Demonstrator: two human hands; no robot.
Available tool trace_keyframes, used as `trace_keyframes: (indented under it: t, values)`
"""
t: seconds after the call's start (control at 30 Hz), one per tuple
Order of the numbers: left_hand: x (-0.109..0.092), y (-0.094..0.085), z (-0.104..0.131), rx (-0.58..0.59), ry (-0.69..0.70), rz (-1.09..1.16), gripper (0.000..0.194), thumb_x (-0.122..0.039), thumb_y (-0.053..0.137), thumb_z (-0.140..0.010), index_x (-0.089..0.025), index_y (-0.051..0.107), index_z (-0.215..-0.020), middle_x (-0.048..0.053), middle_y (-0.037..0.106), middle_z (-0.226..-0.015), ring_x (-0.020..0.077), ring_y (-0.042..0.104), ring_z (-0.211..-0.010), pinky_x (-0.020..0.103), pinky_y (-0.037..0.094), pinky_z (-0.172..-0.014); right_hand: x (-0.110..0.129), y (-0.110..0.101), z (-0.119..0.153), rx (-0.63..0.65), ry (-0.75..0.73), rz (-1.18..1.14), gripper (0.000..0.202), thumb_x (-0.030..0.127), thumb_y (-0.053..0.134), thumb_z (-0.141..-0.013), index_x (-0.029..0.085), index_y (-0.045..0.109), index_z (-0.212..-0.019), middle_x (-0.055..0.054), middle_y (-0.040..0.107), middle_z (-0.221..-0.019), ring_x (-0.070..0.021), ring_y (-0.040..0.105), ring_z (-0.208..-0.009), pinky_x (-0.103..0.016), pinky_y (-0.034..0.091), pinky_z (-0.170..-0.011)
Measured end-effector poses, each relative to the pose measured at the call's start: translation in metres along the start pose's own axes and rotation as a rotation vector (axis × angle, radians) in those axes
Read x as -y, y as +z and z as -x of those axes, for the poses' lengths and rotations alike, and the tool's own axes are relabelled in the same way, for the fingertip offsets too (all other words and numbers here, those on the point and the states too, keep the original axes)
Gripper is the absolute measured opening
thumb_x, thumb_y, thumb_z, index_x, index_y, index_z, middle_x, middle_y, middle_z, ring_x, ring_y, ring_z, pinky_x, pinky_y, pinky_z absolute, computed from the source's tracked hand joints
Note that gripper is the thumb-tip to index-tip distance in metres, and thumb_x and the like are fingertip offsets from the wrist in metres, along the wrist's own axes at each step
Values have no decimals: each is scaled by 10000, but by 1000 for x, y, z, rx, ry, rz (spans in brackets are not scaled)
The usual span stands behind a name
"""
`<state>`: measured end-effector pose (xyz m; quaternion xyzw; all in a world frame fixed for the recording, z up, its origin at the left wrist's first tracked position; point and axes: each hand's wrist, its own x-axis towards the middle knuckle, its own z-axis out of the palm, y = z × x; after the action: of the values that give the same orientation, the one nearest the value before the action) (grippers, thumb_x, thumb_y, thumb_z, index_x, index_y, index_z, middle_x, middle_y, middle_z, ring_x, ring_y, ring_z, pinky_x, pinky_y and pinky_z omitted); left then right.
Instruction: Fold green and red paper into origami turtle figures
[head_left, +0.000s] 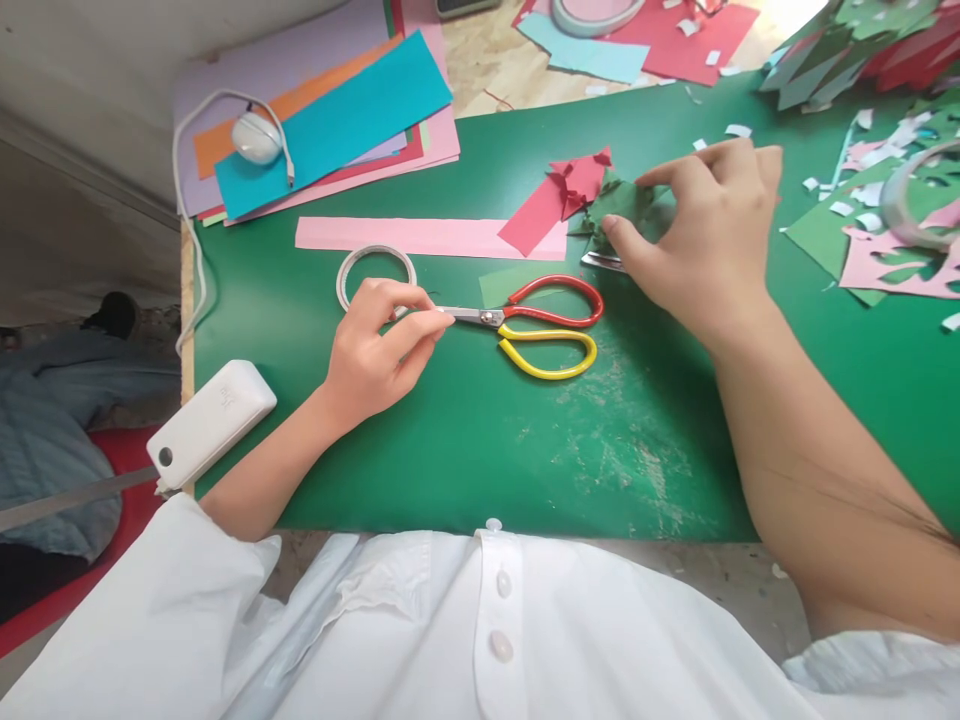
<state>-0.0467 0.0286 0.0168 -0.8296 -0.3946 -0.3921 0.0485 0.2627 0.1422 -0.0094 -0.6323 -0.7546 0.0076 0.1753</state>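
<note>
And here the left hand [386,345] has its fingertips pressed together at the scissors' [491,318] tip, while the right [697,225] arches spread over the green cutout [619,208] beside the red one [581,185], grip unclear, work seemingly calling for a light touch.

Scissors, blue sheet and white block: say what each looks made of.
Scissors: metal blades, by their grey shine; glossy handles, probably plastic-coated. Blue sheet: matte paper or thin card, judging by its flatness and straight edges. White block: probably hard plastic, given its smooth faces and rounded corners.
</note>
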Motion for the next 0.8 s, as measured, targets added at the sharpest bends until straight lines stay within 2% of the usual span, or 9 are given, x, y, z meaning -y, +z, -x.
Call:
trace_keyframes:
  t: [0.1, 0.2, 0.3, 0.4, 0.47, 0.57, 0.67, 0.73, 0.8]
  values:
    - [-6, -1, -1, 10, -106, 112, 174, -151, 648, -926, -261, 704, -1050, 10, 704, -913, 150, 633, -862, 286, 499, -766, -9, 8, 0, -149, -59, -89, 382, 511, 719, -851, 246, 658, -1119, -135, 632, -1151, -297, 551, -1096, -480, 480, -904]
    - [-11, -3, -2, 64, -318, 333, 170, -184, 659, -929, -251, 735, -1066, 14, 730, -931, 137, 649, -865, 257, 513, -741, -4, 6, 2, -316, -229, -175, 163, 369, 694, -869, 270, 643, -987, -77, 682, -992, -253, 615, -945, -435, 517, -798]
    - [-13, -3, -1, 81, -552, 655, 199, -246, 707, -912, -261, 742, -1107, 19, 730, -959, 114, 657, -826, 225, 543, -720, 15, -3, 11, -467, -400, -247, 110, 348, 667, -881, 248, 627, -901, -41, 693, -868, -213, 639, -843, -396, 510, -740]
    - [-13, 0, 1, 72, -722, 940, 341, -340, 789, -855, -318, 718, -1188, 15, 709, -1060, 115, 689, -865, 225, 600, -777, 45, -15, 27, -492, -574, -305, 133, 363, 625, -928, 253, 637, -855, -10, 691, -841, -190, 653, -863, -414, 488, -827]
    - [-14, 3, 2, 91, -811, 1077, 415, -393, 802, -842, -355, 686, -1239, 17, 682, -1159, 136, 720, -931, 245, 630, -809, 65, -22, 37, -443, -804, -381, 180, 281, 597, -921, 258, 597, -743, 39, 661, -744, -133, 613, -724, -369, 470, -749]
    - [-17, 4, 4, 117, -861, 1141, 442, -432, 794, -848, -359, 659, -1263, 24, 652, -1207, 148, 733, -964, 258, 651, -824, 89, -32, 48, -323, -992, -413, 229, 223, 670, -823, 256, 538, -639, 106, 610, -617, -67, 480, -518, -290, 392, -511]
    - [-25, 5, 5, 96, -799, 1030, 480, -397, 837, -809, -326, 654, -1247, 31, 643, -1215, 130, 713, -953, 236, 646, -849, 103, -35, 53, -157, -1085, -468, 290, 164, 680, -805, 234, 495, -593, 98, 573, -569, -52, 421, -468, -283, 335, -422]
    - [-31, 6, 6, 80, -765, 949, 467, -353, 834, -815, -310, 647, -1240, 31, 632, -1222, 98, 699, -898, 203, 638, -830, 106, -34, 53, -60, -1087, -473, 294, 148, 653, -827, 232, 493, -595, 84, 564, -571, -52, 431, -479, -283, 329, -418]
    - [-36, 6, 6, 68, -741, 926, 427, -309, 803, -845, -305, 639, -1239, 22, 616, -1199, 60, 682, -823, 168, 623, -791, 105, -32, 53, -35, -1084, -447, 298, 157, 625, -859, 234, 497, -601, 78, 559, -582, -56, 437, -495, -288, 347, -443]
